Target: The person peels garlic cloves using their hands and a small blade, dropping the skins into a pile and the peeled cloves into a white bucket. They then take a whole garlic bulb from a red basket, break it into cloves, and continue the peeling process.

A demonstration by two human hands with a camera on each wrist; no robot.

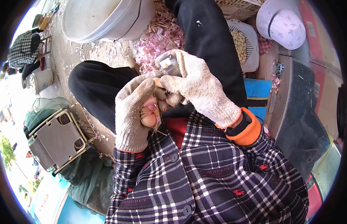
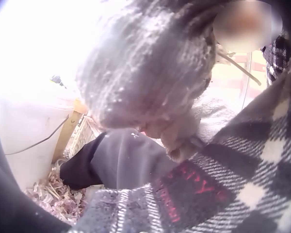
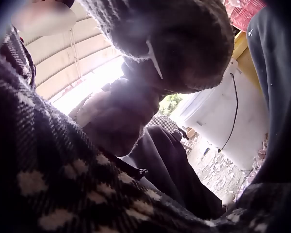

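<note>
Left hand (image 1: pixel 133 114) curled round the garlic bulb (image 1: pixel 150 113). Right hand (image 1: pixel 195 87), gripping a small knife (image 1: pixel 168 64), pinches at the bulb's top, directly above-right.

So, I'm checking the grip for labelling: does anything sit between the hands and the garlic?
Only the knit gloves. The left hand grips the garlic bulb directly, and the right hand pinches at its top, also holding a small tool. Nothing else intervenes.

Head view looks steeply down; wrist views close, upward; all share bucket (image 1: pixel 106 16).
</note>
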